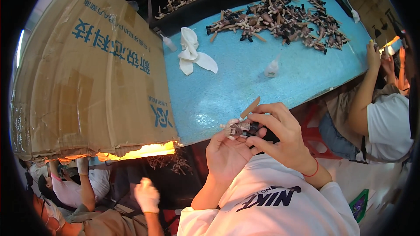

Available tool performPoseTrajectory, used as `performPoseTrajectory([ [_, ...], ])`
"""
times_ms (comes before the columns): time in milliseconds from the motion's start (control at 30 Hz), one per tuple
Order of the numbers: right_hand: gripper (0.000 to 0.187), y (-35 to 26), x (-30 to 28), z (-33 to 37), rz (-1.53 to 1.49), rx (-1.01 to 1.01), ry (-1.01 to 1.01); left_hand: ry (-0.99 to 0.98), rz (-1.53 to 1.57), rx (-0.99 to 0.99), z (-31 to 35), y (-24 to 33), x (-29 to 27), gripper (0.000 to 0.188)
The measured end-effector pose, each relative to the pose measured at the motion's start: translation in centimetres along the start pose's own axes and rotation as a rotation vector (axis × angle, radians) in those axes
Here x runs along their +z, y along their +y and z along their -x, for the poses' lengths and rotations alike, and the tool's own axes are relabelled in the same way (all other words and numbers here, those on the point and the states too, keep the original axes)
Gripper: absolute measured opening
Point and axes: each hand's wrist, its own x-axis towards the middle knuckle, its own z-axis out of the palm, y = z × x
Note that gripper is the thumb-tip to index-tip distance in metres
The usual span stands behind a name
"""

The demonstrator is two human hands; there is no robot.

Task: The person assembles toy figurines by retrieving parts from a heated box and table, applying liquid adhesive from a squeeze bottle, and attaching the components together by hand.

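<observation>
Figurine (239, 128) pinched in left hand (225, 155) | right hand (282, 135) also pinching it | risk: loose fingertip grip could drop it past edge of blue surface (205, 100)

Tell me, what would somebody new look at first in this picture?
Probably the big heap of little brown and black figures at the far side of the bright blue table. The huge cardboard panel on the left stands out too. Then, near the middle, the person's left hand and right hand hold one small figure.
</observation>
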Motion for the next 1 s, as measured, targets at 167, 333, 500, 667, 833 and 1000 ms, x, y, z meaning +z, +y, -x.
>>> performPoseTrajectory([
  [167,0.04,-0.2,0.1,0.3,0.004,-0.066,0.005,-0.063,-0.08,-0.018,-0.3,-0.2,0.9,0.034],
  [333,0.037,-1.0,-0.6,0.4,0.072,-0.077,-0.034,-0.065,-0.04,-0.02,0.0,-0.4,0.8,0.043],
  [500,0.035,-1.4,-0.8,0.4,0.082,-0.099,-0.045,-0.003,-0.154,-0.022,0.4,0.0,-0.6,0.046],
  [667,0.034,-1.1,-0.5,0.4,0.109,-0.117,-0.017,0.021,-0.219,-0.017,0.3,-0.3,0.1,0.041],
  [833,0.03,-1.1,-0.3,0.2,0.109,-0.085,0.021,0.007,-0.183,-0.006,0.2,-0.6,-0.2,0.039],
  [1000,0.028,-1.2,0.2,0.0,0.114,-0.095,0.056,-0.129,-0.228,0.004,0.1,-0.3,-0.5,0.041],
])
